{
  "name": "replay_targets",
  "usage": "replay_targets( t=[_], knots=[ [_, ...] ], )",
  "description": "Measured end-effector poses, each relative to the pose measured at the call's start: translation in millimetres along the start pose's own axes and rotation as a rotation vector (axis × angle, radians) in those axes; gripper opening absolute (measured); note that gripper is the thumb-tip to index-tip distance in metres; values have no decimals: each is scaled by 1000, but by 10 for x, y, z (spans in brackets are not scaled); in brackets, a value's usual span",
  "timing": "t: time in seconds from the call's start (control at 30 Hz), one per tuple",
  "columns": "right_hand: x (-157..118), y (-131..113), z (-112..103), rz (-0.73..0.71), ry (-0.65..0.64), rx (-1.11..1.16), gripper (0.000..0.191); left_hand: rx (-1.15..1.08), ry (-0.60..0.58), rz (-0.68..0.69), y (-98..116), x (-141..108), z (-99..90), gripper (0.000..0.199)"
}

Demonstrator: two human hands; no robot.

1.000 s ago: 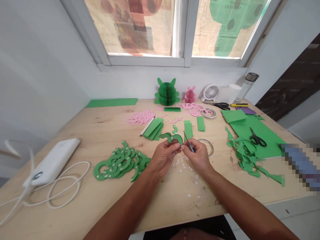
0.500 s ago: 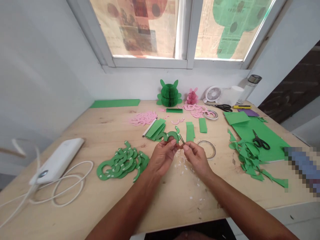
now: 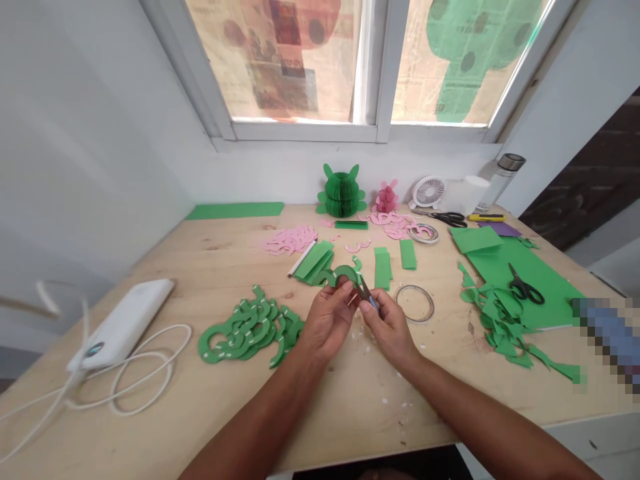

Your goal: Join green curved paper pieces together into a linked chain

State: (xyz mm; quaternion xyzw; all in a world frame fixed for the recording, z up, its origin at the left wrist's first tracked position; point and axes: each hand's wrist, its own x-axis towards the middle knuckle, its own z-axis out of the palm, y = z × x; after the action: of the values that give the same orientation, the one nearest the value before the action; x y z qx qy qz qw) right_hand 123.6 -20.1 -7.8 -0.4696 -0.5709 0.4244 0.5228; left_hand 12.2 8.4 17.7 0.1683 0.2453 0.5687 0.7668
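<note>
Near the middle of the table, my left hand pinches a curved green paper piece that bears small white strips. Close against its right side, my right hand grips a small metal tool with a bluish handle, its tip at the paper's edge. Whether the tool is tweezers or a blade I cannot tell. A pile of curved green pieces with white strips lies left of my left hand. A roll of tape rests just beyond my right hand.
Green scraps and black scissors lie at the right on green sheets. A white power bank with a looped cable is at the left. Behind are pink cutouts, a green honeycomb figure, a fan and a bottle.
The tool in my right hand has turned, so more of its blue handle shows. Both hands still meet at the green piece. The whole view has shifted slightly.
</note>
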Motion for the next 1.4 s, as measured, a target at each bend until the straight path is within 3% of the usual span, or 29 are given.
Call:
replay_targets(
  t=[1.4],
  knots=[
    [-5,-11,42,18,-2,21,26,10,-13,41,-58,31,-39,16]
  ],
)
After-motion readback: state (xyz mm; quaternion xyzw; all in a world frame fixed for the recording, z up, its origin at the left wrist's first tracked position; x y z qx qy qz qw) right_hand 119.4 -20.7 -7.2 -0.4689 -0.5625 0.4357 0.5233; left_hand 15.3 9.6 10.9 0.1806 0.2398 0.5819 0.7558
